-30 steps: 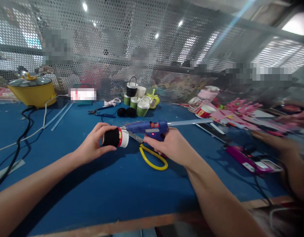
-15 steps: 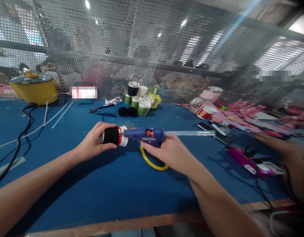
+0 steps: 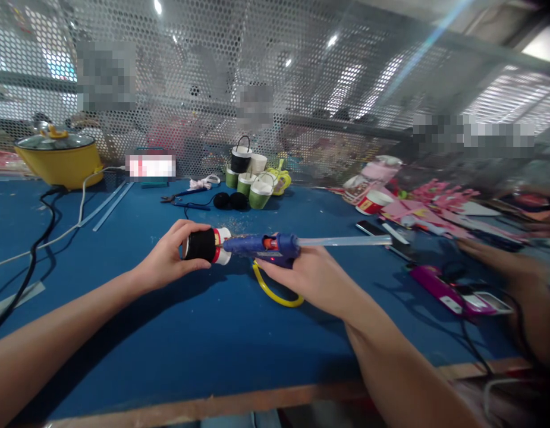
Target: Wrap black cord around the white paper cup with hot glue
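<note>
My left hand (image 3: 170,260) grips a small paper cup (image 3: 206,246) lying on its side, wrapped in black with a red and white rim. My right hand (image 3: 308,276) holds a blue glue gun (image 3: 262,244) level, its nozzle touching the cup's rim. A clear glue stick (image 3: 343,241) juts out of the gun's back toward the right. Yellow-handled scissors (image 3: 270,292) lie on the blue table (image 3: 203,339) just under the gun.
Several green and black cups (image 3: 248,173) stand at the back by the mesh screen. A yellow pot (image 3: 59,159) with cords sits far left. Pink paper pieces (image 3: 430,205), a phone (image 3: 373,228) and a purple device (image 3: 453,291) lie right, where another person's hand (image 3: 489,252) rests.
The glue gun has tilted level and its nozzle moved in against the cup's rim. My left hand has kept the cup almost still.
</note>
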Motion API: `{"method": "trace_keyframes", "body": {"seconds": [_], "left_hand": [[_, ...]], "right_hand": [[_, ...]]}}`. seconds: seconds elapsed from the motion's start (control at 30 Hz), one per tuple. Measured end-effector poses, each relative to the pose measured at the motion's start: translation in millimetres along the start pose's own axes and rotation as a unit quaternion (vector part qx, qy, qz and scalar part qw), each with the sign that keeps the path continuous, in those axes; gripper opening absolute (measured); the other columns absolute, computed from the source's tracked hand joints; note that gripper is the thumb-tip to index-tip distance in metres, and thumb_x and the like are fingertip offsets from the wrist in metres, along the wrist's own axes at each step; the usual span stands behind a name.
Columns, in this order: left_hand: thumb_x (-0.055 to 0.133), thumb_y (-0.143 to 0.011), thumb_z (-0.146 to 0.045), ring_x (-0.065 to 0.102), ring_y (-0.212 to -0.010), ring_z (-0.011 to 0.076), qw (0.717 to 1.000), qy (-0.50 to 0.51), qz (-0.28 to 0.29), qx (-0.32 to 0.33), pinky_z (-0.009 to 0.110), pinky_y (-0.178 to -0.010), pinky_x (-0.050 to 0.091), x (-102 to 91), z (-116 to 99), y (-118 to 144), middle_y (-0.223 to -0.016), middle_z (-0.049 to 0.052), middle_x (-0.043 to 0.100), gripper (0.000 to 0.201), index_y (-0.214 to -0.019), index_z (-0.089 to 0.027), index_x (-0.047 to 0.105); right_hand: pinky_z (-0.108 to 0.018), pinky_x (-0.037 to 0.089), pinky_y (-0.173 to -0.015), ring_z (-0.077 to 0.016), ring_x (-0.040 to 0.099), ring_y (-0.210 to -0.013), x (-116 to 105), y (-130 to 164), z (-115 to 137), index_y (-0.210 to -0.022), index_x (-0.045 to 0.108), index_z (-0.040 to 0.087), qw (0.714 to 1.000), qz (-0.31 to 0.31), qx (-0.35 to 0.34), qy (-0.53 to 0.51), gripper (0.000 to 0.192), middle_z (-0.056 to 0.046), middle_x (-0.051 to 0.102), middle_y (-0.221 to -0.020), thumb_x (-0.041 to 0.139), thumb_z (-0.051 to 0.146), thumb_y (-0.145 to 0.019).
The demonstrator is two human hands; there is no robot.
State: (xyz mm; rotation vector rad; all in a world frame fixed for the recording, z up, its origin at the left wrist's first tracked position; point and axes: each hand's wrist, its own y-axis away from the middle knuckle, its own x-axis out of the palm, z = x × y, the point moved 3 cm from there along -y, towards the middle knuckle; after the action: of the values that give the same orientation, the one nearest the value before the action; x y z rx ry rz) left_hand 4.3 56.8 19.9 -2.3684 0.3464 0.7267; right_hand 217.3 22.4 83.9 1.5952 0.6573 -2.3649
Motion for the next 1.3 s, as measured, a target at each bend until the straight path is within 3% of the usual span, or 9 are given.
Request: {"method": "trace_keyframes", "body": {"seconds": [0.3,0.57,0.83,1.03,1.3], "left_hand": [[0.067,-0.072,-0.030,0.050,-0.101,0.0222,1.000,0.004,0.002,-0.006,0.040,-0.088,0.042,0.6,0.1,0.5,-0.107,0.007,0.047,0.049,-0.116,-0.022,0.046],[0.067,-0.073,-0.029,0.049,-0.102,0.0222,1.000,-0.014,-0.001,0.024,0.041,-0.089,0.042,0.3,-0.6,1.6,-0.109,0.008,0.045,0.050,-0.117,-0.022,0.044],[0.066,-0.073,-0.026,0.047,-0.106,0.0234,0.996,-0.052,-0.010,0.072,0.042,-0.092,0.041,0.0,-6.1,0.7,-0.112,0.010,0.045,0.051,-0.118,-0.021,0.042],[0.065,-0.075,-0.024,0.047,-0.108,0.0243,0.992,-0.083,-0.003,0.093,0.043,-0.092,0.042,1.7,-9.7,3.2,-0.114,0.011,0.044,0.050,-0.118,-0.020,0.041],[0.064,-0.075,-0.024,0.047,-0.109,0.0253,0.990,-0.096,-0.016,0.097,0.045,-0.092,0.042,0.3,-7.3,4.2,-0.114,0.011,0.044,0.049,-0.117,-0.021,0.041]], "right_hand": [[-0.029,0.037,-0.057,-0.0196,0.057,-0.064,2.5,1.2,-2.2,-0.076,0.060,0.021,1.000,0.002,-0.017,-0.004,0.015,-0.003,0.063,-0.070,0.051,0.032,-0.079],[-0.027,0.034,-0.049,-0.0150,0.051,-0.049,-1.1,3.2,1.4,-0.062,0.056,0.020,0.999,0.004,-0.014,0.036,0.021,0.000,0.056,-0.053,0.052,0.032,-0.079],[-0.027,0.036,-0.052,-0.0171,0.056,-0.053,-1.0,1.0,1.3,-0.067,0.063,0.018,0.997,-0.010,-0.010,0.072,0.021,-0.001,0.060,-0.054,0.050,0.028,-0.079],[-0.026,0.038,-0.054,-0.0160,0.056,-0.055,-4.0,0.1,1.5,-0.069,0.065,0.017,0.998,-0.032,0.016,0.050,0.022,-0.002,0.063,-0.059,0.049,0.028,-0.080],[-0.024,0.035,-0.050,-0.0126,0.049,-0.048,-7.1,4.1,2.8,-0.059,0.059,0.018,0.999,-0.024,0.023,0.018,0.022,0.002,0.055,-0.049,0.054,0.028,-0.077]]}}
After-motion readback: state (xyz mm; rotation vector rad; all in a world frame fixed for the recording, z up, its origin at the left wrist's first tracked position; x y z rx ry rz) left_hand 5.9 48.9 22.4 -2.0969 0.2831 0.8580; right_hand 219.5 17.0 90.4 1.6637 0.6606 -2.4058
